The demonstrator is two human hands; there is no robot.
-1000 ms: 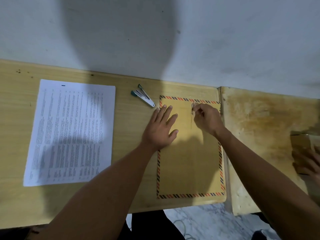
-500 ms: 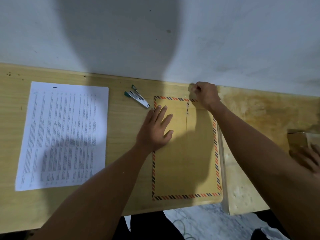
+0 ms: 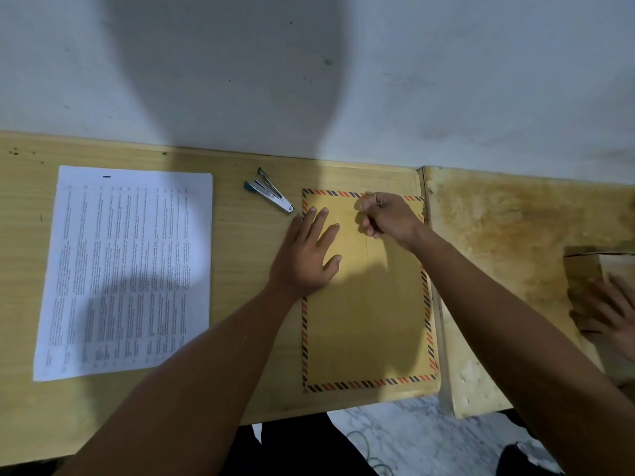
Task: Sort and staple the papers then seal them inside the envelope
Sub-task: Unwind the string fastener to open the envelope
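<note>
The envelope (image 3: pixel 364 304) lies flat at the table's (image 3: pixel 240 269) near right corner. Left hand (image 3: pixel 305 255) presses it, fingers straight. Right hand (image 3: pixel 386 216), at the far edge half a second ago, is back over the envelope's top, fingers pinching the string closure; unfastening appears underway. Papers (image 3: pixel 127 269) lie unstapled toward the left end, stapler (image 3: pixel 269 194) between.
</note>
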